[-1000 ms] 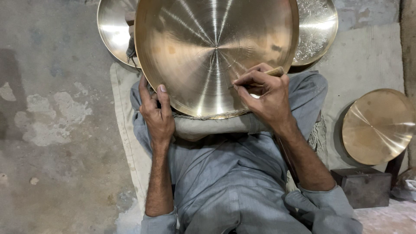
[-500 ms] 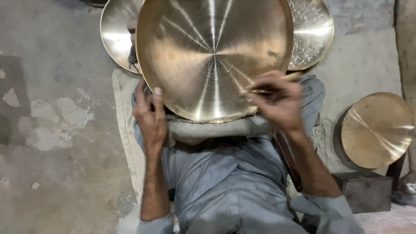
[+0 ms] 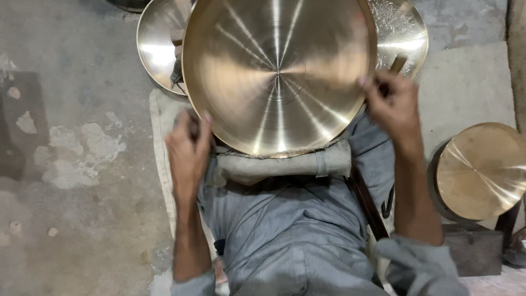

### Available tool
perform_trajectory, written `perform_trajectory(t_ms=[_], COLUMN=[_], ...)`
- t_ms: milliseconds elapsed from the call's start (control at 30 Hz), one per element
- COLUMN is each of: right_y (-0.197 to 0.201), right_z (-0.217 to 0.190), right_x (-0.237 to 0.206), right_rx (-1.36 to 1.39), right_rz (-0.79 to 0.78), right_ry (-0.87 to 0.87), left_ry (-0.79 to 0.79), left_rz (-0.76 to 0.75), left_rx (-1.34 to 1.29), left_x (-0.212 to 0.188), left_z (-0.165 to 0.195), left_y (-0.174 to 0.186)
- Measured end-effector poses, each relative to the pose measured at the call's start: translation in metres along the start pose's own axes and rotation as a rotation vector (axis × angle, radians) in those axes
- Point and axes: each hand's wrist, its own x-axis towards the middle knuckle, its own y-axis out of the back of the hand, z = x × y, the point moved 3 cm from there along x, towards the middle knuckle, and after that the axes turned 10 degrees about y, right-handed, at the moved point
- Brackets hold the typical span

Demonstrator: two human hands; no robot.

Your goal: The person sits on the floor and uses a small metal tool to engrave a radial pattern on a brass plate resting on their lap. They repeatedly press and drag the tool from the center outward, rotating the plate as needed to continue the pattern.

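Left hand (image 3: 189, 151) grips the lower-left rim of the big brass dish (image 3: 279, 74), thumb over the edge, fingers curled behind. Right hand (image 3: 392, 104) is closed around a thin tool (image 3: 397, 64) at the dish's right rim; blurred, so I can't tell whether it touches the metal.

The dish is tilted toward the camera, its bottom edge resting on a grey cloth roll (image 3: 279, 164) across the person's lap.

Count: four brass dishes in view. One is held, two sit behind it (left dish (image 3: 156, 46), engraved dish (image 3: 408, 33)), and one lies on a stand at right (image 3: 482, 170). A dark block (image 3: 474, 249) sits just below that stand.

Room: bare concrete floor (image 3: 71, 137) lies open to the left, and a pale mat (image 3: 159, 142) edge runs beside the left arm. The right side is tight, with the stand near the right forearm.

No packages, labels or signs show.
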Motion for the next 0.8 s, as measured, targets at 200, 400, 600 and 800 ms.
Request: perform_trajectory(t_ms=[200, 400, 600, 800], right_y=[0.011, 0.019, -0.011, -0.062], right_z=[-0.009, -0.043, -0.073, -0.074], right_x=[0.089, 0.056, -0.002, 0.013], right_rx=[0.054, -0.031, 0.451, 0.423], right_rz=[0.067, 0.359, 0.118, -0.007], right_ry=[0.463, 0.654, 0.550, 0.517], left_ry=[0.135, 0.001, -0.147, -0.204], left_rz=[-0.203, -0.048, -0.025, 0.034], left_rx=[0.066, -0.205, -0.284, -0.295], left_x=[-0.034, 0.000, 0.003, -0.005], left_z=[-0.003, 0.026, 0.026, 0.014], left_y=[0.003, 0.009, -0.009, -0.018])
